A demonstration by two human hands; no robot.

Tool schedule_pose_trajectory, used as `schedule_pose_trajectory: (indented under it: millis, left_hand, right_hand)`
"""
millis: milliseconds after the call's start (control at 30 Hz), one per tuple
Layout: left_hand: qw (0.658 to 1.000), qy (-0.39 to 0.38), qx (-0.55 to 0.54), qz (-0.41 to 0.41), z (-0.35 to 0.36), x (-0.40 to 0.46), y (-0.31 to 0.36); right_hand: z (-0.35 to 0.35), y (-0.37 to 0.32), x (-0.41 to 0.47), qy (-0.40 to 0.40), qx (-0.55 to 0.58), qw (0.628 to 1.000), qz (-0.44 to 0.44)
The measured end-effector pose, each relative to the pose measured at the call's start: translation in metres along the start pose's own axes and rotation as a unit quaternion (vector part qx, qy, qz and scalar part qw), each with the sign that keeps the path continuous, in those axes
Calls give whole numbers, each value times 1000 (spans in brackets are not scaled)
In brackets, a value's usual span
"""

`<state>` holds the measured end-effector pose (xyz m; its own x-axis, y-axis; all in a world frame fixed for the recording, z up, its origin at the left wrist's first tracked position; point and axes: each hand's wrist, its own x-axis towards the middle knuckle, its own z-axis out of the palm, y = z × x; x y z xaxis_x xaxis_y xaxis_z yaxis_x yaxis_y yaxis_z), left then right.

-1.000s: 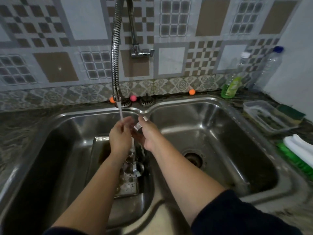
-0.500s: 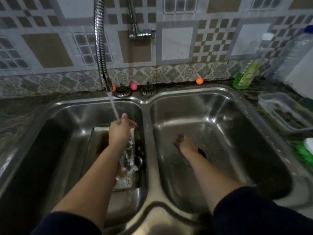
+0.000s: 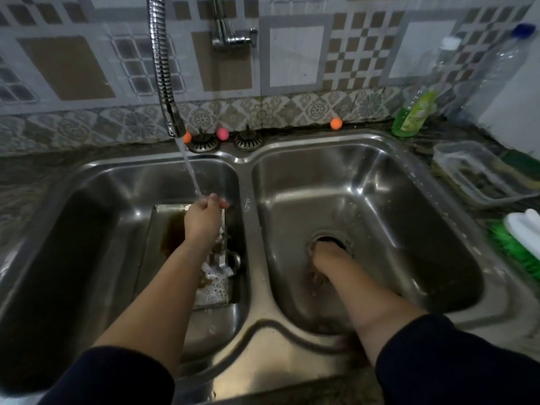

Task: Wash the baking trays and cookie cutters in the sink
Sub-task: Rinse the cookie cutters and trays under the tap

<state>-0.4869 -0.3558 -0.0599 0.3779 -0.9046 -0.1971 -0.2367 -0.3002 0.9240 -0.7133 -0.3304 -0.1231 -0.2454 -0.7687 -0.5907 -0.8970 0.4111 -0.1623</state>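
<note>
tiled wall behind double sink (image 3: 248, 176). left hand (image 3: 203, 219) fingers curled under water stream (image 3: 191, 173), over tray (image 3: 163, 229); right hand (image 3: 327, 252) at drain (image 3: 346, 244), fingers hidden, can't tell.

Soapy metal baking tray (image 3: 175, 229) flat in left sink basin (image 3: 117, 182); cutters (image 3: 223, 258) atop.

You have a dark, speckled tabletop (image 3: 35, 182) with a shiny metal sink (image 3: 248, 176) set into it, and the sink has two bowls. On the back edge sit two round drain plugs (image 3: 203, 143) and three little balls, two orange (image 3: 336, 123) and one pink (image 3: 222, 133). To your right on the tabletop stand a green soap bottle (image 3: 415, 112) and a tall clear bottle (image 3: 496, 68). Nearer you is a clear plastic box (image 3: 479, 173), then a green and white brush (image 3: 523, 241).
</note>
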Motion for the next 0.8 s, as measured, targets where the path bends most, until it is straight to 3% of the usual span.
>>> schedule_pose_trajectory:
  millis: [67, 267, 433, 533, 633, 800]
  left_hand:
    - [1000, -10, 0, -11, -5, -1, -3]
    - [998, -66, 10, 6, -22, -3, -18]
    - [993, -95, 66, 9, -36, 0, -44]
    - [991, -108, 75, 14, -38, 4, -56]
    - [987, -118, 108, 28, -40, 7, -65]
    - [982, -156, 104, -28, -45, 15, -93]
  right_hand:
    - [-12, -13, -14, 27, 13, 999, -10]
    - [-37, -76, -53, 116, 27, 981, -155]
    - [-28, -124, -85, 290, -26, 913, -286]
    - [-6, -148, -91, 231, -34, 915, -329]
    - [20, -164, -87, 141, -94, 935, -311]
    - [44, -169, -71, 42, -127, 960, -247]
